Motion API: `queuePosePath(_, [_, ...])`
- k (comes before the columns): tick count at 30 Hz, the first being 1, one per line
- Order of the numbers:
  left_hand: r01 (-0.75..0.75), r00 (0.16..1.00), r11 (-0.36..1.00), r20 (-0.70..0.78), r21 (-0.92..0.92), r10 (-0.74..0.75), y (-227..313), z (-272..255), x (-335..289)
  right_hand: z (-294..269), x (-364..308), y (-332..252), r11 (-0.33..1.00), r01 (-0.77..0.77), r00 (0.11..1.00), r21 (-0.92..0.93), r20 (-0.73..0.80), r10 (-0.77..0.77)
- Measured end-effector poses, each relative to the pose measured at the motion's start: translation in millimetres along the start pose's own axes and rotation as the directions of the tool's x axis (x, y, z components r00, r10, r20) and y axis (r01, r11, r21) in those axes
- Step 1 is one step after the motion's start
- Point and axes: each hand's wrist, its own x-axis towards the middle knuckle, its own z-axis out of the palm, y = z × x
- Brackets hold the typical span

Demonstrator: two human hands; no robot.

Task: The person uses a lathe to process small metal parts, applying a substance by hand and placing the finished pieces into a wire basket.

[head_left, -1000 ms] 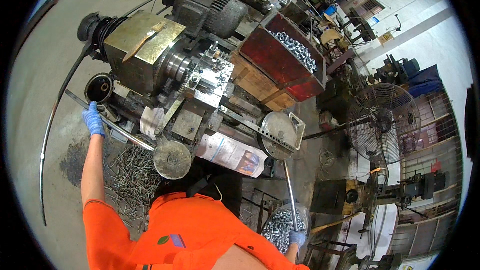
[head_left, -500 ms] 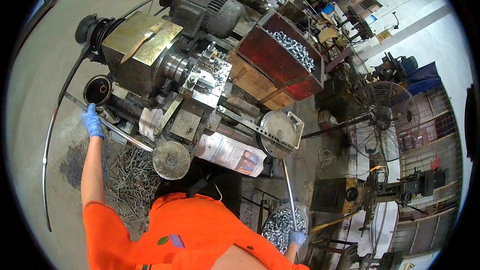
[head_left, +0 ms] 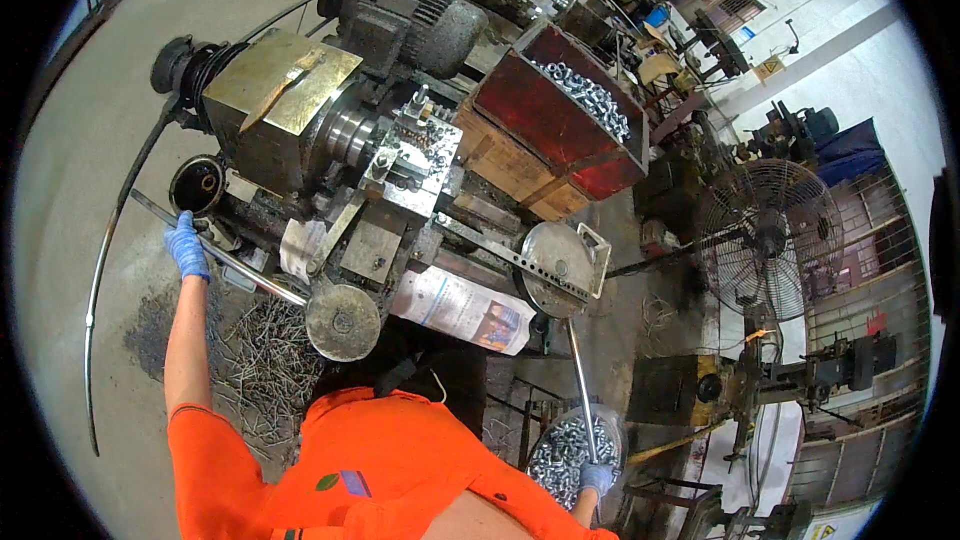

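Gloved in blue, my left hand (head_left: 186,248) is closed round a long metal lever bar (head_left: 262,280) at the left of the machine. The bar runs down to a round metal disc (head_left: 342,322) in front of my body. At the lower right my right hand (head_left: 598,480), also in a blue glove, grips the lower end of a straight steel lever (head_left: 579,368). That lever slants down from below a second round plate (head_left: 556,258). Under and beside the right hand stands a bucket (head_left: 618,432) of small shiny metal parts (head_left: 556,460). The machine's chuck (head_left: 350,136) and its tooling block (head_left: 412,168) lie ahead.
A red metal bin (head_left: 520,110) of similar parts sits on a wooden crate (head_left: 510,165) beyond the machine. A motor (head_left: 405,20) stands at the back. Metal scraps (head_left: 265,365) cover the floor at left. A large fan (head_left: 768,238) is at right.
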Motion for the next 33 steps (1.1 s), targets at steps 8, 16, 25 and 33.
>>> queuePosePath(8, [-0.03,1.0,0.997,0.008,0.071,0.029,-4.8,-9.7,6.1,2.7,-2.4,-102.0,0.932,0.362,0.887,-0.03,-0.297,-0.354])
queuePosePath(16, [-0.055,0.998,0.991,0.002,0.125,0.056,-20.2,-8.5,11.3,-12.4,139.7,-173.1,0.874,0.418,0.783,-0.246,-0.389,-0.485])
queuePosePath(25, [-0.023,0.998,0.978,0.06,0.207,0.01,-24.6,0.5,5.4,-100.1,155.0,-355.1,0.549,0.834,0.548,-0.059,-0.027,-0.836])
queuePosePath(33, [0.022,0.999,0.998,0.031,0.057,-0.024,-22.6,-8.0,2.1,-207.5,-107.2,-465.8,-0.013,0.68,-0.006,0.733,-0.012,-1.0])
